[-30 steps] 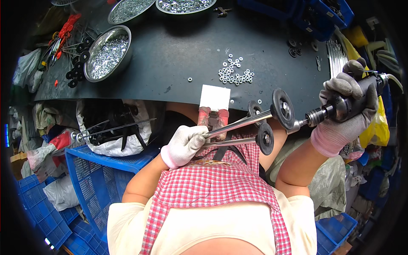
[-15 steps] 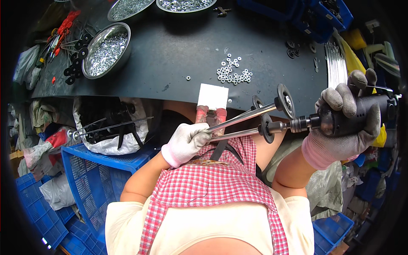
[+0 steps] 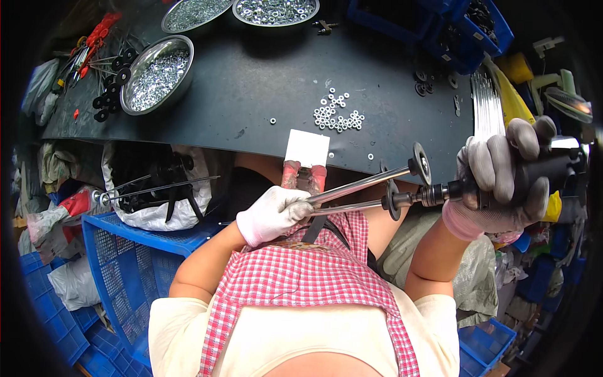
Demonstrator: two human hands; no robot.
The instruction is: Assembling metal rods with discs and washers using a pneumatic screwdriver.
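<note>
In my gloved left hand [image 3: 273,215], closed in front of the apron, are several thin metal rods [image 3: 358,187]. They point to the right, and black discs [image 3: 422,164] sit on their far ends. My right hand [image 3: 499,173], gloved too, is wrapped round a black power driver [image 3: 534,179]. The driver's metal socket [image 3: 433,195] points left and meets the end of the lowest rod, right beside its black disc [image 3: 392,200]. The socket's inside is hidden.
Loose nuts [image 3: 338,116] lie on the dark table [image 3: 251,94] beyond my hands. A white block [image 3: 307,147] on red-tipped supports stands at its edge. A metal bowl [image 3: 157,75] of small hardware is at left, blue bins [image 3: 465,47] at far right, a blue crate [image 3: 135,276] lower left.
The view has shifted slightly, so the table appears further left and lower. The driver and my right hand have come a little down and left. Both hands keep their grip.
</note>
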